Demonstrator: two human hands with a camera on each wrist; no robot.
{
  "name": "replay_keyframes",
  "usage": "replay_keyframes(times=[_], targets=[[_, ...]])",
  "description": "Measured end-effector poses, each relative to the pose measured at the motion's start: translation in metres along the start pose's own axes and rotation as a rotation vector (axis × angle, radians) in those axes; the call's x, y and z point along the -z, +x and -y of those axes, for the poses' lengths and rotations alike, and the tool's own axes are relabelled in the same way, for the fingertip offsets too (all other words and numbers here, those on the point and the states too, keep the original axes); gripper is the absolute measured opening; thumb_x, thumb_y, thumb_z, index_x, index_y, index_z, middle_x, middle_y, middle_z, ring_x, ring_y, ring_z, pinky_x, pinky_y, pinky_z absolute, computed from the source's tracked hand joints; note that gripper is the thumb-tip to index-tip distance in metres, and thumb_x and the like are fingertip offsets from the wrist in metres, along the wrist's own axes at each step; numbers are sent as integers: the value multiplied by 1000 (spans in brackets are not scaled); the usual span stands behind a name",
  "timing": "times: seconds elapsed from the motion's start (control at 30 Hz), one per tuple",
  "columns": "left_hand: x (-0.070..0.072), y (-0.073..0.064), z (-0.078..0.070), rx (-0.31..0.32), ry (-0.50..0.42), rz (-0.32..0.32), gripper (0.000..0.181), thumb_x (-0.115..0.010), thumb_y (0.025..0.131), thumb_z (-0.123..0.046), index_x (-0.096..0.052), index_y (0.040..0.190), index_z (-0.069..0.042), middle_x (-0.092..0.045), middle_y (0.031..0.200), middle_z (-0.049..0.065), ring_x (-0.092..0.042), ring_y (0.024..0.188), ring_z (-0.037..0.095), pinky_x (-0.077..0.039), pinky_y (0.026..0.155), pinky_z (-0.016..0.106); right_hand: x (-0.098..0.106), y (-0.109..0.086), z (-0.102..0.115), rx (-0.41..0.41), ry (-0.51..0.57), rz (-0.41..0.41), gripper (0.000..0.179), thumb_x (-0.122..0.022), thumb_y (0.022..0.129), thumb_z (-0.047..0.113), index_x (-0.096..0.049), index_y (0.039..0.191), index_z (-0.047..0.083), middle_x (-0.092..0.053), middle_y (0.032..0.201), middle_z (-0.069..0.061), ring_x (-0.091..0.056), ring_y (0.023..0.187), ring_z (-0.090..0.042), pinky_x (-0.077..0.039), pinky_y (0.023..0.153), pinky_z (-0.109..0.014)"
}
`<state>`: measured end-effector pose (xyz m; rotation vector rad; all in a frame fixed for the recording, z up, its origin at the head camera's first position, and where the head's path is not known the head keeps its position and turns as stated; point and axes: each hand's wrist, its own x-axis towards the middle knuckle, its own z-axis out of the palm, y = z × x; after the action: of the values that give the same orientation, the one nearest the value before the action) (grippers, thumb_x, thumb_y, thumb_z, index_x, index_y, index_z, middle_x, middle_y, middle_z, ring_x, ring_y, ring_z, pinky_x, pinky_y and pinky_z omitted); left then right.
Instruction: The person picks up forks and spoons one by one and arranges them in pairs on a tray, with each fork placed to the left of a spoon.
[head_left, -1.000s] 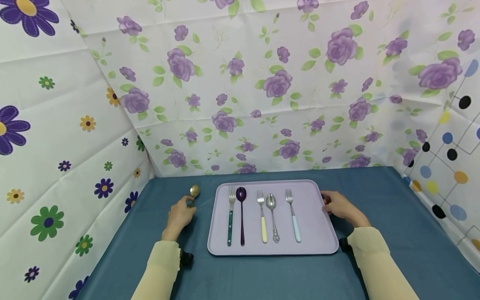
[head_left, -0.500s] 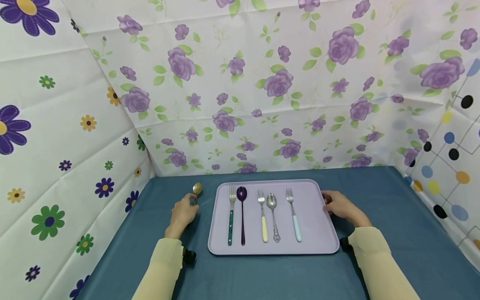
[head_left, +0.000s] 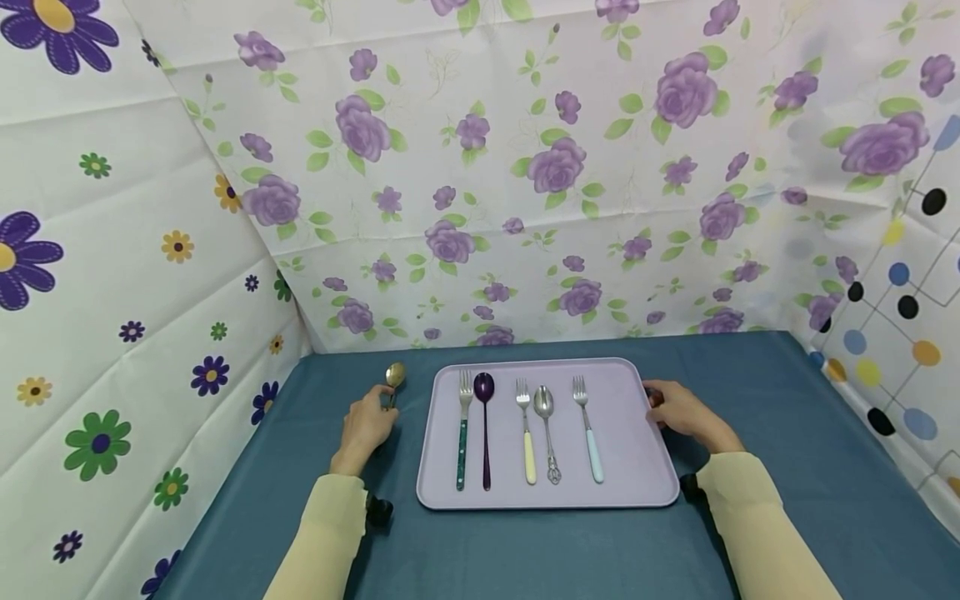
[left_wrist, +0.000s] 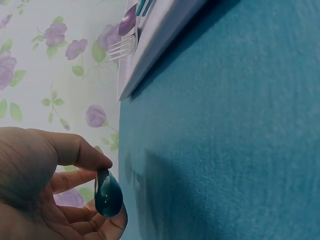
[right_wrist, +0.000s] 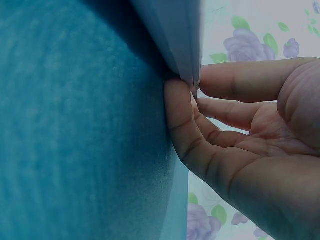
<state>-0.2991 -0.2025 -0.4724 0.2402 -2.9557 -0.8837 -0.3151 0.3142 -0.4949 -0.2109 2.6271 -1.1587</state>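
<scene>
My left hand [head_left: 365,431] pinches a spoon with a gold bowl [head_left: 395,375] left of the tray. In the left wrist view, the rounded dark green end of its handle [left_wrist: 108,196] shows between thumb and fingers. My right hand [head_left: 687,415] grips the right rim of the pale lilac tray [head_left: 630,458]; in the right wrist view, thumb and fingers close on that edge. On the tray lie a green-handled fork [head_left: 461,433], a dark purple spoon [head_left: 484,417], a yellow-handled fork [head_left: 528,442], a silver spoon [head_left: 545,417] and a light-blue-handled fork [head_left: 589,442].
A blue-green cloth [head_left: 480,554] covers the table under the tray. Flowered sheets [head_left: 480,167] hang behind and at the left, and a dotted sheet [head_left: 907,367] at the right.
My left hand has shifted slightly forward and right with the gold-bowled spoon, then stayed nearly still. The right hand remains on the tray's rim, and the tray's cutlery is unchanged.
</scene>
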Motion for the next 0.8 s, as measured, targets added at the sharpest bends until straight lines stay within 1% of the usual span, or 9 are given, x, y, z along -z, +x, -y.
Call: replay_keyframes(times=[0.13,0.37,0.6,0.7,0.8], targets=[[2,-1,-3,-11,-1,3,44,-60,100,-11,-59,142,-3,-67,94,14,-56,73,27,-45,74,47,0,-1,0,10,1,-3,63,-59,91,-7,-35,147,-23,-51,88,-13,-55,79,-25,-53,70,-37],[2,-2,-11,-41,-5,4,43,-60,100,-11,-59,142,-1,-67,93,13,-57,76,28,-45,77,49,0,-1,0,10,-4,1,64,-59,92,-6,-34,148,-22,-51,89,-13,-55,79,-25,-53,71,-37],[0,1,-19,-50,-5,8,44,-61,99,-11,-60,142,-4,-66,92,11,-56,75,27,-44,72,45,0,0,-1,18,9,-6,62,-59,91,-8,-36,147,-23,-51,88,-13,-55,79,-25,-54,71,-37],[0,1,-24,-61,-9,12,44,-62,98,-11,-60,142,-4,-67,94,12,-56,77,27,-44,73,45,0,0,-1,23,11,-8,63,-59,90,-8,-36,146,-24,-51,88,-13,-55,79,-25,-54,70,-37],[-1,1,-26,-66,-13,26,45,-61,98,-11,-60,142,-4,-67,96,12,-56,77,26,-44,70,43,0,-1,0,23,22,-9,64,-59,89,-9,-35,146,-24,-51,88,-13,-55,79,-25,-54,70,-38]])
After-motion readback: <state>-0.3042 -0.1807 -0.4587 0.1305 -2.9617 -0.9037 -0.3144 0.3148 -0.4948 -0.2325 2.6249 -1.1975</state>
